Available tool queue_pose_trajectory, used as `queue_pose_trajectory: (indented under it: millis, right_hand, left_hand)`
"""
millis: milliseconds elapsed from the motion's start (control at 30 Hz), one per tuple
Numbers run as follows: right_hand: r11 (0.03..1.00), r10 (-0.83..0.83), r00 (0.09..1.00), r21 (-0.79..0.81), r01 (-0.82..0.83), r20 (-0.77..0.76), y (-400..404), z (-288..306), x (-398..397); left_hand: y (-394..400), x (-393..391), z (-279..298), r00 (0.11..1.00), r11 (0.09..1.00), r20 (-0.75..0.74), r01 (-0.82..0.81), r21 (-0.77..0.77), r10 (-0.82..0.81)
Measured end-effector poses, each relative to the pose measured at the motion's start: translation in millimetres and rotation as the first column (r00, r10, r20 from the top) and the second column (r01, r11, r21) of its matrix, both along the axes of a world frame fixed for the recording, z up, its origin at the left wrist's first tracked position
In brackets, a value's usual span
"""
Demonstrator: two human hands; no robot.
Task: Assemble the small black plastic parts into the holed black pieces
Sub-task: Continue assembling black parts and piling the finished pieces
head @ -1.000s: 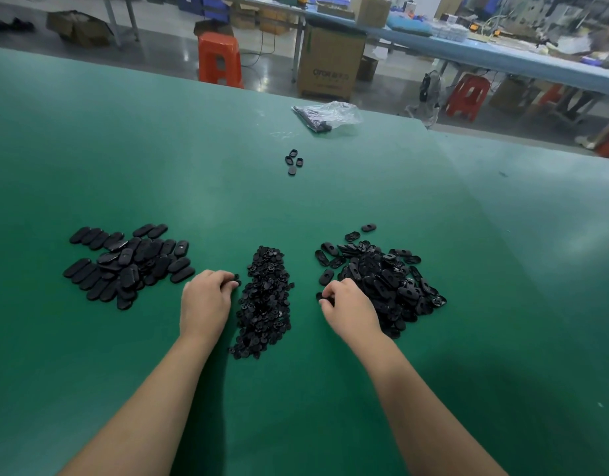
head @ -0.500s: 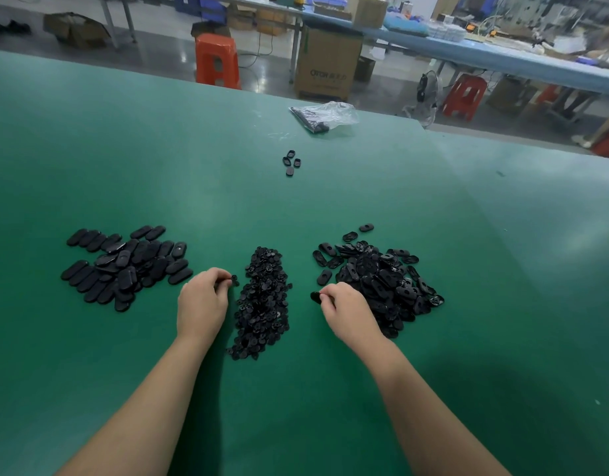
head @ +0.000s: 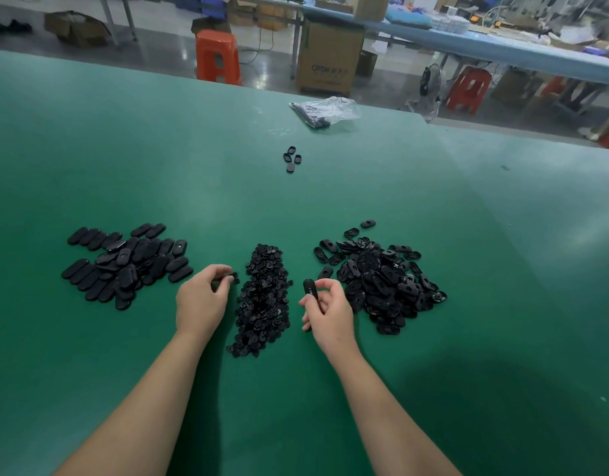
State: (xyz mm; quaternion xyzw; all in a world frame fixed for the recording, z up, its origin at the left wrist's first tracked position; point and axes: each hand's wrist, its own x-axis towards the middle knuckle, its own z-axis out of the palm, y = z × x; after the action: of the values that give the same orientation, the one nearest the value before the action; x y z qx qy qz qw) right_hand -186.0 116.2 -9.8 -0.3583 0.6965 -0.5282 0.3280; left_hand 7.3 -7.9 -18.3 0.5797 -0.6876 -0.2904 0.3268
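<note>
Over on the left of the green tabletop (head: 90, 149) lies a spread of flat black oval pieces (head: 124, 264), mostly smooth side up, overlapping in loose rows. Just to their right sits the left hand (head: 201, 300), knuckles up, its grip pinched close at the fingertips on a small black part (head: 233, 277) at the left edge of the middle heap. That middle heap of small black parts (head: 263, 298) runs in a narrow strip toward the near edge, between the two hands. Next comes the right hand (head: 329, 312), lifted a little, its grip closed with thumb and forefinger around one holed black piece (head: 310, 289), held roughly upright, its upper end poking above the fingers. Whether the lower fingers hold anything more, I cannot tell. Right beside that hand is the big jumbled pile of holed black pieces (head: 382, 278), with a couple of strays lying just off its far side. Further back, near the middle of the tabletop, four loose oval pieces (head: 291, 159) sit in a tight cluster, and beyond them, close to the far edge, rests a clear plastic bag (head: 327, 111) with dark parts inside. Off the tabletop stand an orange stool (head: 218, 56) and a cardboard box (head: 330, 58) on the floor.
</note>
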Motion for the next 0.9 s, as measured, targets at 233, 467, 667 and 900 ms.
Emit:
queue_pose_trajectory:
  millis: [233,467,667,900]
  right_hand:
    - [1.000,-0.005,1.000,-0.008,0.005,-0.023,2.7,-2.7,1.4]
    - [1.000,-0.020,0.999,-0.022,0.019,-0.029,3.4,2.4,2.9]
    - [0.999,-0.019,1.000,-0.037,0.019,-0.009,3.9,1.0,3.8]
    - [0.998,-0.065,0.997,-0.025,0.064,-0.048,-0.3,-2.3,2.3]
  left_hand:
    - [1.7,2.0,2.3,0.998,1.000,-0.068,-0.003,0.017,0.005]
    - [1.2,3.0,4.9,0.992,0.998,-0.124,-0.012,0.054,0.018]
    - [0.8,2.6,4.6,0.975,0.993,-0.217,-0.019,0.118,0.044]
    - [-4.3,-1.2,17.9,0.874,0.966,-0.451,-0.071,0.249,0.181]
